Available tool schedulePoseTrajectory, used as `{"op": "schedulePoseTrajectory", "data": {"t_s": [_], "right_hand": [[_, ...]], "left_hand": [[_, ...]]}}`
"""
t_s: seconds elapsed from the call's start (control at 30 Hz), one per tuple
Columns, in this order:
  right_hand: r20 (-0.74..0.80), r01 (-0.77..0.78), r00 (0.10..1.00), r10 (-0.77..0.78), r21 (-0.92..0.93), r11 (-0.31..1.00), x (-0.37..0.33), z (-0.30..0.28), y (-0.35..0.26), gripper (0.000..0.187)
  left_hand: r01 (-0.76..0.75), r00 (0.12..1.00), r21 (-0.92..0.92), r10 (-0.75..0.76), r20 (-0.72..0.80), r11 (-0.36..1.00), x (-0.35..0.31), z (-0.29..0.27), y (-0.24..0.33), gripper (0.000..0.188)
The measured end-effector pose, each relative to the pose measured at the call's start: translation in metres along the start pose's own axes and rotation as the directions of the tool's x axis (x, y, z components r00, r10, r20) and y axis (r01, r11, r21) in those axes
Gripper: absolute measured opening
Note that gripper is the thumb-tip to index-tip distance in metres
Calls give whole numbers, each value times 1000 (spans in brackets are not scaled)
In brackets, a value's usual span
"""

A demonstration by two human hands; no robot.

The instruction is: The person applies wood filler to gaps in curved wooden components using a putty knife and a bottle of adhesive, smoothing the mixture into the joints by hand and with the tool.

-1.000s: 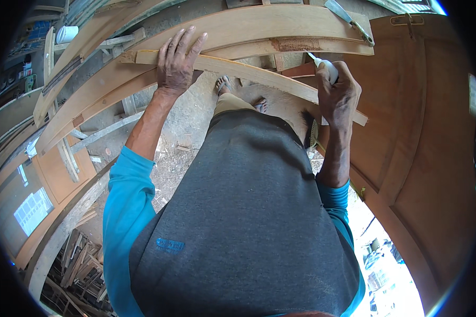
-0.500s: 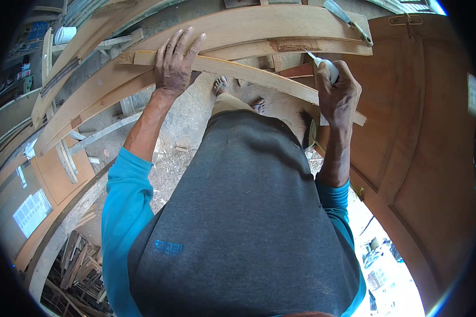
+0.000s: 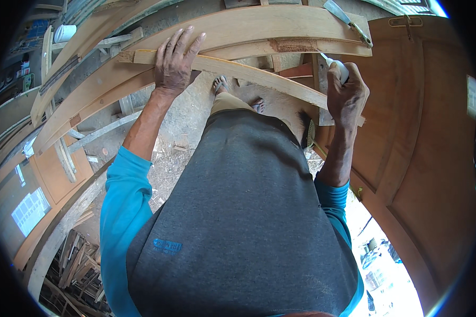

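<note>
My right hand is wrapped round a white squeeze bottle. The bottle's thin nozzle points up and left, its tip near the lower edge of a long wooden board. A rough reddish-brown recess shows in that board's edge, left of the nozzle. Fingers stretched out and slightly apart, my left hand lies across a narrow wooden strip. This strip slants down to the right, its far right part passing behind my right hand. A yellowish line runs along its upper edge. A small dark piece shows beside my left palm.
A putty knife lies at the board's right end. A brown panelled door stands at the right. More curved boards and a white tub are at the upper left, with scrap wood piled lower left.
My right hand has moved a little to the right with the squeeze bottle, its nozzle shifting away from the recess. My left hand stays in place on the strip.
</note>
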State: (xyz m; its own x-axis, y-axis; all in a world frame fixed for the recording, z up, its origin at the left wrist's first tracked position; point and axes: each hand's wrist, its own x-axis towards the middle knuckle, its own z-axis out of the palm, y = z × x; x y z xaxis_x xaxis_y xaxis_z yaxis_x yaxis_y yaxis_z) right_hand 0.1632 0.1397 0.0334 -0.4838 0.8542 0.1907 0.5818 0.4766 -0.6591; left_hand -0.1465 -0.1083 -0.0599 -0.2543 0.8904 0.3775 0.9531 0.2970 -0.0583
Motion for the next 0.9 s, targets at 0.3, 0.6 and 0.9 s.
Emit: {"op": "schedulePoseTrajectory", "data": {"t_s": [0.3,0.6,0.9], "right_hand": [[5,-39,999,39,-1,999,3,-2,-2,22],[6,-82,997,82,81,993,4,-3,5,22],[-5,-57,998,58,92,994,4,0,12,23]], "left_hand": [[0,1000,26,0,5,1000,-1,1,0,61],[3,1000,24,-3,4,1000,-1,1,-1,61],[9,1000,29,-9,-3,1000,-1,1,0,58]]}}
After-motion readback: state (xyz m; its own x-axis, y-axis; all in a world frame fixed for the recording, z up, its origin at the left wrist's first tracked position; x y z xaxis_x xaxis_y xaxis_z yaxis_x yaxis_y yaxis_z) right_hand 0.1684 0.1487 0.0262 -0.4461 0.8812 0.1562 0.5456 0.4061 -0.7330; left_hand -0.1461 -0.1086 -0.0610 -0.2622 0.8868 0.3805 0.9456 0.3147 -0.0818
